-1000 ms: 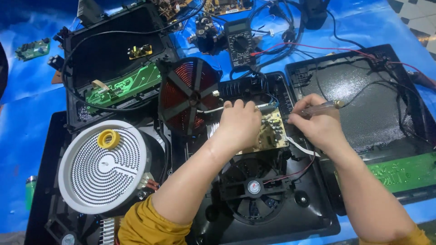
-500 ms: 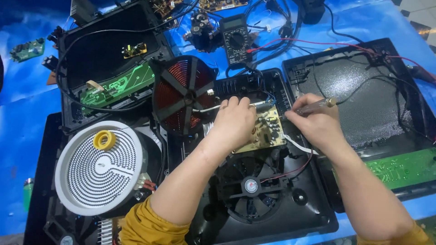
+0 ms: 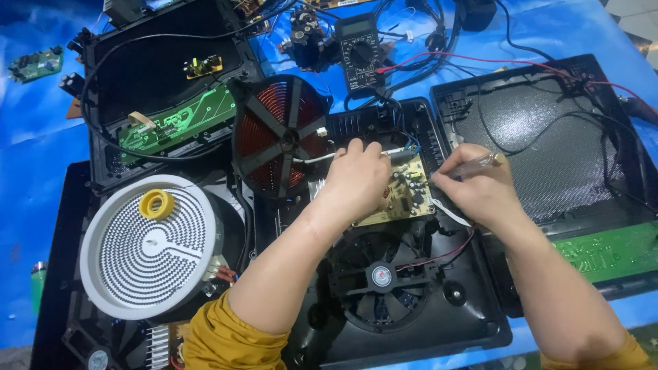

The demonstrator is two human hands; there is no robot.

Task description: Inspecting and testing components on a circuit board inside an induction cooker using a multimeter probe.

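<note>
Nearest, at 6 o'clock: black cooling fan point(image 3: 382, 277) in the opened black cooker base point(image 3: 473, 329), red wire crossing its top edge. Just above, centre frame: yellowish circuit board point(image 3: 404, 195), tilted. Left hand point(image 3: 356, 181) lies on board's left part, fingers curled down on it; can't tell if pinching anything. Right hand point(image 3: 476, 192) at board's right edge, 3 o'clock side, fingers closed round a clear-handled screwdriver point(image 3: 480, 163), tip end hidden by fingers. At 9 o'clock: white round heating plate point(image 3: 147, 250) w/ yellow ring point(image 3: 157, 203). At 11: copper coil disc point(image 3: 281, 133), upright-ish. At 12, far: black multimeter point(image 3: 361, 51), tangled leads. At 2: black bottom cover point(image 3: 548, 137) w/ green board point(image 3: 606, 250) below.
</note>
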